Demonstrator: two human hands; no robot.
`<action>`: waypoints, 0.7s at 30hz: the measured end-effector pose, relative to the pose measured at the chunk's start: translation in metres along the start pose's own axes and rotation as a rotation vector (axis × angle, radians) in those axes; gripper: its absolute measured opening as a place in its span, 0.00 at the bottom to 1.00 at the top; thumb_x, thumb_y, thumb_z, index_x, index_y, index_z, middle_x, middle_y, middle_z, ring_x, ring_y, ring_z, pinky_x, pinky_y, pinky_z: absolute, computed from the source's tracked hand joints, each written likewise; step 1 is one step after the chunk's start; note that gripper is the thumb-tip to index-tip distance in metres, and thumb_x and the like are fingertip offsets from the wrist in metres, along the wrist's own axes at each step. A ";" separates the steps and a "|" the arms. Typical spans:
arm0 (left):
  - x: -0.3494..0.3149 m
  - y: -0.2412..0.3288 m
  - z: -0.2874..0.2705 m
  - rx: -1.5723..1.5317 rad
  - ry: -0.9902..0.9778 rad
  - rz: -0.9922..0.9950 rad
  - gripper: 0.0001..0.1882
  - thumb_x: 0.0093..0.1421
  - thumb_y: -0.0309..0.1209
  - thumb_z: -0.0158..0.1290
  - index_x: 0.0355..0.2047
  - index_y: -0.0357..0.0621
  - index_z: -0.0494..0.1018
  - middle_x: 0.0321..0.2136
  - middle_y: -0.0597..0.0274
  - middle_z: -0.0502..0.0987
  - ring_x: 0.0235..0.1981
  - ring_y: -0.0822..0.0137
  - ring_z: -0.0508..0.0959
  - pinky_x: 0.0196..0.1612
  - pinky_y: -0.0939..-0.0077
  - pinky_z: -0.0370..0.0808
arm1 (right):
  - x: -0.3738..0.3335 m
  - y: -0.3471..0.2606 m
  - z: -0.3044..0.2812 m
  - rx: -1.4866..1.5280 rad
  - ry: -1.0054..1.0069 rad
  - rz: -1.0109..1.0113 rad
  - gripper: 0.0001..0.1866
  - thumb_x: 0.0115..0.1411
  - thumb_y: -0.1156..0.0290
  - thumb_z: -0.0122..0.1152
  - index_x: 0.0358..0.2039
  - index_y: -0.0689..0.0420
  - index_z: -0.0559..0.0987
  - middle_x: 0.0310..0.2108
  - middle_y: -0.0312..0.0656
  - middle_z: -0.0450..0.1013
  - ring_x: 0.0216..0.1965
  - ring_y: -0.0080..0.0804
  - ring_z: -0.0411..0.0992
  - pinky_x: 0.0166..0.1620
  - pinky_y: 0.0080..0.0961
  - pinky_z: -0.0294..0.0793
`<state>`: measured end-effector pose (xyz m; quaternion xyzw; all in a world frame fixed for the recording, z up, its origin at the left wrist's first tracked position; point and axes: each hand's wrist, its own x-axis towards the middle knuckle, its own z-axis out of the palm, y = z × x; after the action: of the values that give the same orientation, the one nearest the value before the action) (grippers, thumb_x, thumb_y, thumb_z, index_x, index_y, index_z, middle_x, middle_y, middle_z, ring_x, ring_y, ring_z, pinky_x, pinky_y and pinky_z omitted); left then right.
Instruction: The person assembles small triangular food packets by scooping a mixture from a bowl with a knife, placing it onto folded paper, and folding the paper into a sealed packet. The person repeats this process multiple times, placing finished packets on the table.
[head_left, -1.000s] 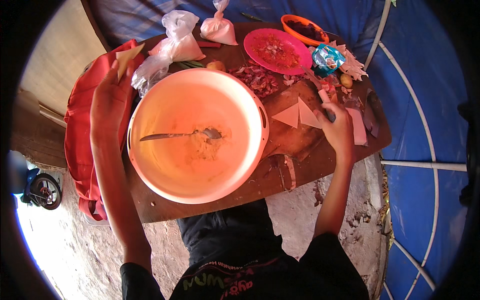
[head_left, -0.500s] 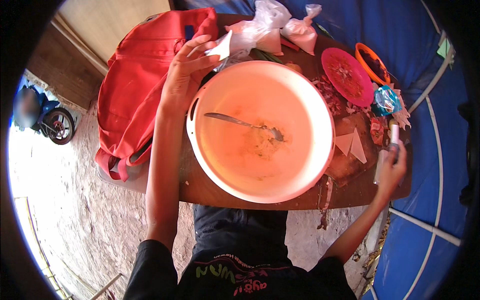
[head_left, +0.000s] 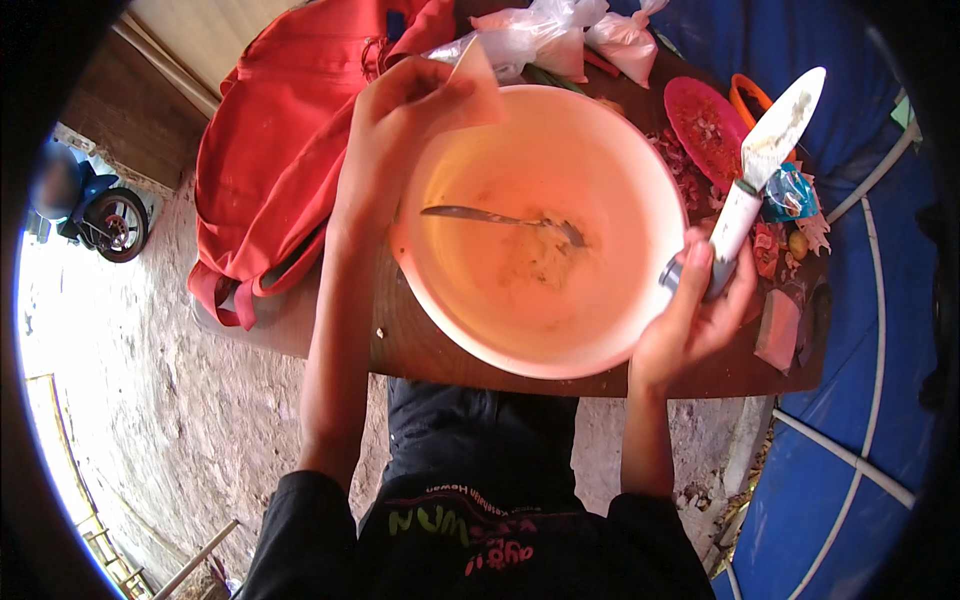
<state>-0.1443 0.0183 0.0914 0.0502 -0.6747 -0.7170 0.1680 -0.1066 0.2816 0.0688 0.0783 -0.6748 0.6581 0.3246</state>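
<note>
**Thin Sheet [head_left: 476,97] and Knife [head_left: 750,186] Up in the Hands**

In the head view, the left hand [head_left: 402,105] is pinching the sheet at the upper middle, over the edge of the big bowl [head_left: 490,325]. At the right, the right hand [head_left: 695,315] is gripping the knife's handle. The sheet is looking light, bendy and easy to rip, so hold its edge gently. The knife is looking stiff; hold its handle.

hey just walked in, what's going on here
Someone's left grip holds a thin, pale triangular sheet near the far left rim of a large pale bowl. Their right grip holds a white-handled, broad-bladed tool, blade end pointing away from them. A spoon lies in the bowl, beside some residue.
</note>
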 end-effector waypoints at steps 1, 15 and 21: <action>-0.001 0.001 0.000 -0.036 0.042 0.014 0.08 0.65 0.31 0.56 0.39 0.39 0.76 0.31 0.67 0.80 0.31 0.79 0.78 0.35 0.85 0.74 | 0.012 0.008 0.008 0.005 0.013 -0.083 0.21 0.68 0.74 0.59 0.58 0.67 0.69 0.44 0.44 0.76 0.40 0.23 0.73 0.43 0.19 0.73; 0.041 -0.005 0.000 -0.183 -0.296 -0.031 0.14 0.63 0.36 0.63 0.24 0.45 0.74 0.22 0.72 0.77 0.22 0.82 0.74 0.27 0.86 0.69 | 0.092 -0.076 -0.036 -0.579 -1.030 -0.079 0.14 0.52 0.81 0.70 0.41 0.62 0.84 0.32 0.44 0.81 0.33 0.28 0.79 0.38 0.24 0.75; 0.035 -0.012 -0.007 -0.093 -0.365 -0.024 0.13 0.63 0.35 0.63 0.24 0.45 0.75 0.21 0.73 0.77 0.22 0.83 0.73 0.27 0.85 0.68 | 0.094 -0.072 -0.020 -0.644 -1.067 -0.170 0.09 0.52 0.77 0.69 0.36 0.62 0.85 0.27 0.49 0.79 0.27 0.41 0.78 0.33 0.31 0.73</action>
<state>-0.1777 0.0016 0.0842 -0.0806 -0.6593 -0.7466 0.0366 -0.1347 0.3223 0.1781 0.3476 -0.8997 0.2641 0.0016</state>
